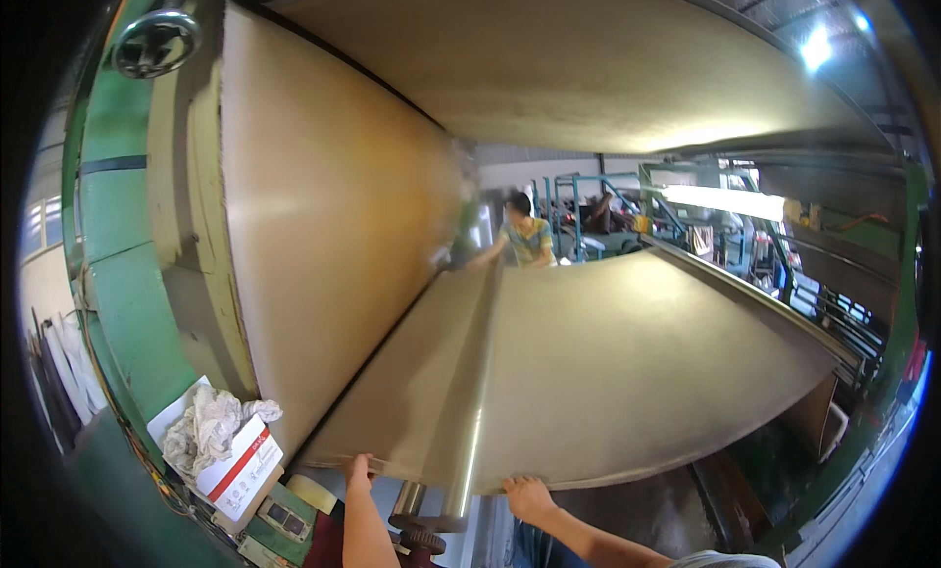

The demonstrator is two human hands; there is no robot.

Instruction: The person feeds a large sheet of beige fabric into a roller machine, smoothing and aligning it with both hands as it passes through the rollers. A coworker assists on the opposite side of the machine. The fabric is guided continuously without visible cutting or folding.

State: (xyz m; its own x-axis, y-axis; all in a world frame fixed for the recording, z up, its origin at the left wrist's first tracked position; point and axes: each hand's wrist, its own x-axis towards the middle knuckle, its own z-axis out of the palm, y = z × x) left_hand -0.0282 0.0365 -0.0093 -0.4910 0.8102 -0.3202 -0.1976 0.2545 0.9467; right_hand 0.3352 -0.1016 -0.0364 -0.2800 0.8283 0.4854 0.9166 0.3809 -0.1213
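A wide, smooth tan sheet (608, 372) stretches away from me, its near edge running across in front of my body. My left hand (360, 470) has its fingers closed on that edge, left of a shiny metal roller (465, 460). On the roller's right side, my right hand (529, 497) grips the same edge with bent fingers on top; its thumb is hidden. The roller runs lengthwise between my hands, and a second, shorter metal cylinder end (409, 499) shows beside it, above a dark toothed gear (421, 542).
A person (529, 240) leans at the sheet's far end, one arm reaching to its left side. Tall tan material (333, 215) rises at left, with more overhead (588, 58). A white carton (240, 475) of crumpled rags (211, 431) stands by the green machine frame (127, 303). A handwheel (157, 44) is upper left.
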